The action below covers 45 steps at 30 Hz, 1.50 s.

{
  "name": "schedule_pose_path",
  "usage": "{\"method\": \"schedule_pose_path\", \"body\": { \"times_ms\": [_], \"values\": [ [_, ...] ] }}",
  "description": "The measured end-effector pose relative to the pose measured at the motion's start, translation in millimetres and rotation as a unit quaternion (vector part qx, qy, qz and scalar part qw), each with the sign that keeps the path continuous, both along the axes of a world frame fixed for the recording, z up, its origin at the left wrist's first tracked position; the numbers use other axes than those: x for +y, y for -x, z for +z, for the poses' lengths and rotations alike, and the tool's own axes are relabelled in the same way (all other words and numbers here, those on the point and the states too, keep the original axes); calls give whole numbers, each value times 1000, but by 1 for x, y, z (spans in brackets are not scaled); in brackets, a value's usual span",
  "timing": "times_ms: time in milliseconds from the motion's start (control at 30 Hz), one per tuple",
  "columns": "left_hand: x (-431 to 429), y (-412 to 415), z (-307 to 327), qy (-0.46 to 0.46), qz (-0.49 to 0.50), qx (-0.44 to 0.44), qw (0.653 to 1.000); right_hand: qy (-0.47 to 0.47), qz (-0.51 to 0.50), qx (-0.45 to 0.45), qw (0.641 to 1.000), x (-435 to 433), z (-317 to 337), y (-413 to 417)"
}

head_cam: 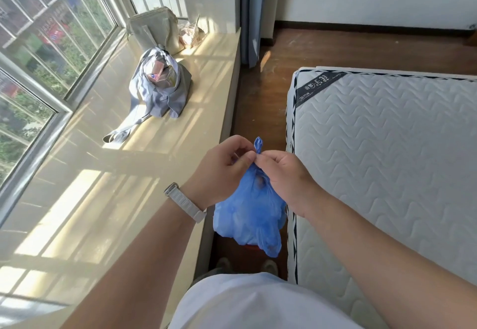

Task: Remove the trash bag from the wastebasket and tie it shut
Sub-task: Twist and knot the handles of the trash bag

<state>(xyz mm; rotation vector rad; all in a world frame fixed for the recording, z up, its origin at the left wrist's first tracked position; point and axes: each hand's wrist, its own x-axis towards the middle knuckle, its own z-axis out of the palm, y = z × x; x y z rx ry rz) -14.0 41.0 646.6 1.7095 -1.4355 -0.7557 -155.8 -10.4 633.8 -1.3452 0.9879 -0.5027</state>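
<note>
The blue trash bag (249, 215) hangs upright in the gap between window ledge (165, 132) and mattress (387, 148), its twisted neck poking up between the left hand (222, 171) and right hand (281, 171), whose fingers (245, 159) pinch it closed from either side.

Trash bag (249, 215): thin glossy blue plastic. Mattress (387, 153): quilted white cloth. Floor (258, 101): brown wood. Windowsill (154, 153): smooth, glossy.

A person stands in the floor gap between a window ledge (160, 148) on the left and a mattress (387, 161) on the right. The trash bag (251, 215) hangs in the gap, its gathered neck pinched between the left hand (222, 171) and right hand (281, 171). A cloth bag (161, 88) lies on the ledge, with a second bag (154, 29) behind it by the window.
</note>
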Motion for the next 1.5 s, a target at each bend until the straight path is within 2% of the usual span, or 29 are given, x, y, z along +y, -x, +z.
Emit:
{"method": "schedule_pose_path", "body": {
  "times_ms": [167,400,567,800,1033,1200,1500],
  "values": [
    [1,5,-11,-15,-27,-19,999,18,-68,0,998,-9,-1,2],
    [2,8,-13,30,-61,-85,994,36,-63,6,997,-18,-4,5],
    [1,7,-13,52,-40,-110,992,41,-69,-6,997,-23,-2,1],
    [0,10,-16,60,16,-112,992,98,-63,26,993,-26,-4,-2],
    [-1,7,-21,54,19,-123,991,121,-110,53,985,-29,-4,-3],
    [-1,5,-20,45,20,-136,989,115,-128,25,985,-31,-3,-6],
    [-1,6,-19,40,51,-70,995,67,-119,11,991,-36,-4,-15]
  ]
}}
